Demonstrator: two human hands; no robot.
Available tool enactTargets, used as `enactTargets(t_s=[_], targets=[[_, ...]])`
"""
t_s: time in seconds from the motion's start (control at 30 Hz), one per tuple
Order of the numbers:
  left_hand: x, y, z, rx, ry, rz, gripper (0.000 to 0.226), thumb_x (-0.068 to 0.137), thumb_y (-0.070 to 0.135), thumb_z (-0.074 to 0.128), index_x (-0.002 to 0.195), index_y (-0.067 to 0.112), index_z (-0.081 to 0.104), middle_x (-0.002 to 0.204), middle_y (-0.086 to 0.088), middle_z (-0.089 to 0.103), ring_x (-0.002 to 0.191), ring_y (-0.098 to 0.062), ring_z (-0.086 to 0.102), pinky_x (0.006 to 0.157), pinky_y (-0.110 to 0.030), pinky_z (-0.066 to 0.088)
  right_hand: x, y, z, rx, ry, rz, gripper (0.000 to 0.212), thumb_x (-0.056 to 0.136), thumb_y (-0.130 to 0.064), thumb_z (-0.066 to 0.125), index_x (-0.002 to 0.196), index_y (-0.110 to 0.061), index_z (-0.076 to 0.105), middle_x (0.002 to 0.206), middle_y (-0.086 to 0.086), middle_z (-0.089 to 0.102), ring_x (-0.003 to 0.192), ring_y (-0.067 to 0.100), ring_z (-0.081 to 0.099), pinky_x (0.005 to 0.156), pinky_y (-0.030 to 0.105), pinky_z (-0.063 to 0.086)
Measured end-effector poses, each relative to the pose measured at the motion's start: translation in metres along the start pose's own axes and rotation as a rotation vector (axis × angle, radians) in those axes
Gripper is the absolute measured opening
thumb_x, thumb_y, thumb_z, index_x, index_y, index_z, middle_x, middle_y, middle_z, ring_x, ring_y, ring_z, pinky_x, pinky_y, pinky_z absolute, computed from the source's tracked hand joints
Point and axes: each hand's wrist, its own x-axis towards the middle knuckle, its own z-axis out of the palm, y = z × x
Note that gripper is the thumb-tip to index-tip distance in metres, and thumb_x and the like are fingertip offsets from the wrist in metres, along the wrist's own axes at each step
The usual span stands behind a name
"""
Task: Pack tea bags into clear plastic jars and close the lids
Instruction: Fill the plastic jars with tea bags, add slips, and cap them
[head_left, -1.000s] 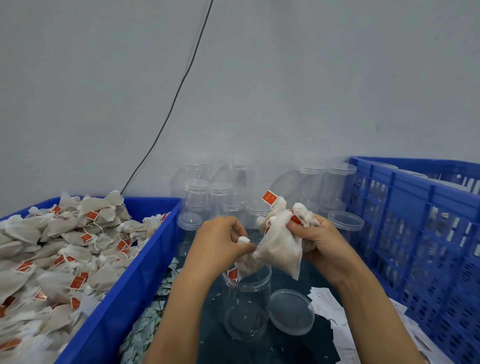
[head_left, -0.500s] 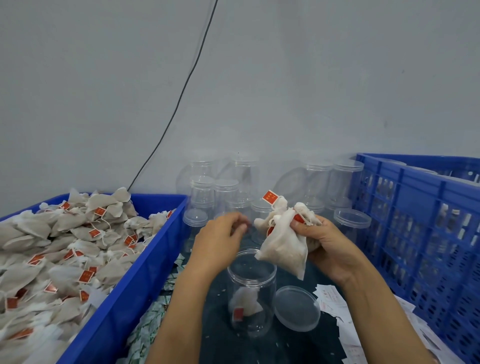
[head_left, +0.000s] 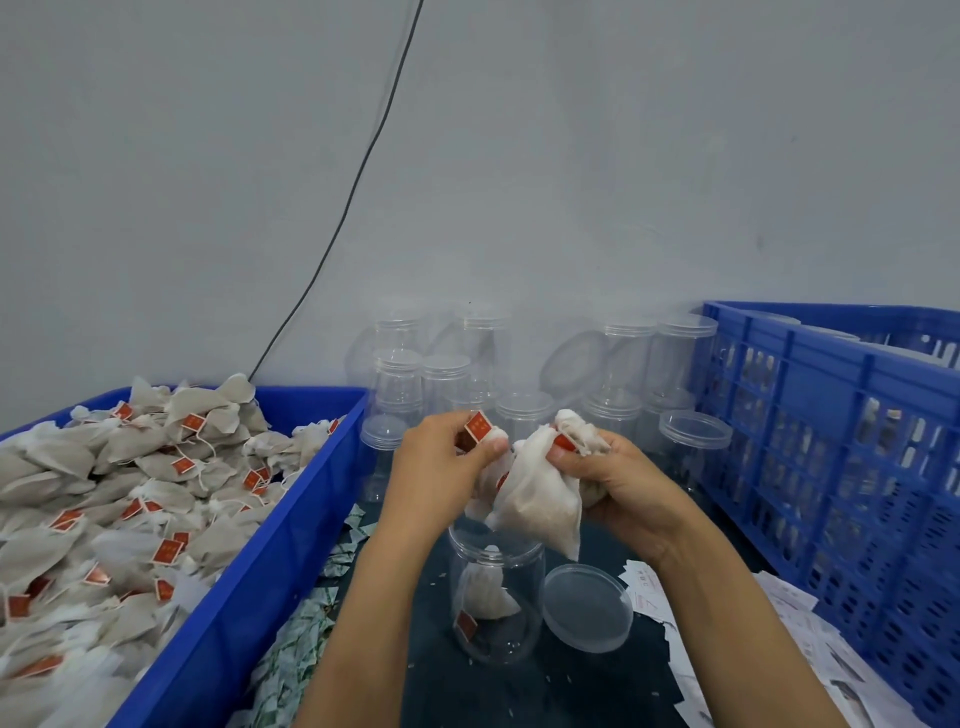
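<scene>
Clear plastic, the open jar (head_left: 496, 597) stood upright below both hands, one tea bag (head_left: 485, 592) inside, its lid (head_left: 587, 608) just beside it. The right hand (head_left: 618, 483) gripped a bunch of tea bags (head_left: 540, 499); the left hand (head_left: 436, 467) pinched what looked like another bag's red tag (head_left: 478, 427).

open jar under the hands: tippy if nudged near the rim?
Probably. The open jar looks tall, thin-walled and clear, holding only one tea bag, so likely light. Its round wall would likely roll once down. Lid lies beside it.

Likely packing workshop: tea-bag crate (head_left: 249, 571), stacked jars (head_left: 441, 374).
</scene>
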Motion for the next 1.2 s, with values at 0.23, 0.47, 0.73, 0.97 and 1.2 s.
enactTargets(t_s=[0.23, 0.47, 0.73, 0.97, 1.2], targets=[[-0.001, -0.005, 0.0, 0.302, -0.117, -0.044, 0.004, 0.087, 0.037, 0.068, 0.087, 0.034, 0.065, 0.087, 0.016, 0.068, 0.086, -0.004, 0.065, 0.087, -0.038, 0.055, 0.0, -0.003, 0.0, 0.156, 0.115, -0.101, 0.023, 0.07, -0.015, 0.069, 0.092, -0.008, 0.064, 0.07, 0.004, 0.06, 0.061, 0.013, 0.052, 0.051, 0.023, 0.052], [-0.002, 0.003, -0.004, -0.27, -0.22, -0.044, 0.038, 0.072, 0.053, 0.068, 0.101, 0.028, 0.067, 0.097, 0.008, 0.07, 0.09, -0.012, 0.068, 0.076, -0.027, 0.058, 0.006, 0.008, 0.016, 0.189, 0.153, -0.176, 0.011, 0.084, -0.006, 0.064, 0.095, -0.006, 0.063, 0.073, 0.006, 0.067, 0.061, 0.013, 0.064, 0.057, 0.027, 0.056], [-0.002, -0.004, -0.002, -0.059, -0.181, -0.087, 0.038, 0.07, 0.021, 0.085, 0.101, 0.022, 0.063, 0.092, -0.001, 0.072, 0.086, -0.016, 0.069, 0.079, -0.042, 0.058, 0.005, 0.014, 0.027, 0.205, 0.186, -0.22, 0.029, 0.064, -0.01, 0.075, 0.091, -0.008, 0.065, 0.078, 0.004, 0.074, 0.074, 0.018, 0.071, 0.068, 0.035, 0.059], [0.0, -0.011, -0.011, 0.258, -0.226, -0.04, 0.014, 0.085, 0.03, 0.071, 0.093, 0.019, 0.068, 0.097, 0.002, 0.071, 0.093, -0.015, 0.065, 0.083, -0.042, 0.056, 0.01, 0.013, 0.014, 0.308, 0.271, -0.242, 0.01, 0.081, 0.003, 0.067, 0.081, -0.005, 0.062, 0.074, 0.007, 0.073, 0.069, 0.017, 0.071, 0.06, 0.028, 0.059], [-0.005, -0.007, 0.001, 0.686, -0.416, 0.053, 0.031, 0.082, 0.05, 0.066, 0.075, 0.02, 0.069, 0.079, 0.005, 0.066, 0.08, -0.014, 0.057, 0.068, -0.029, 0.044, 0.012, 0.014, 0.012, 0.338, 0.25, -0.216, 0.009, 0.086, 0.003, 0.062, 0.08, -0.004, 0.062, 0.076, 0.008, 0.071, 0.076, 0.023, 0.071, 0.06, 0.031, 0.059]])
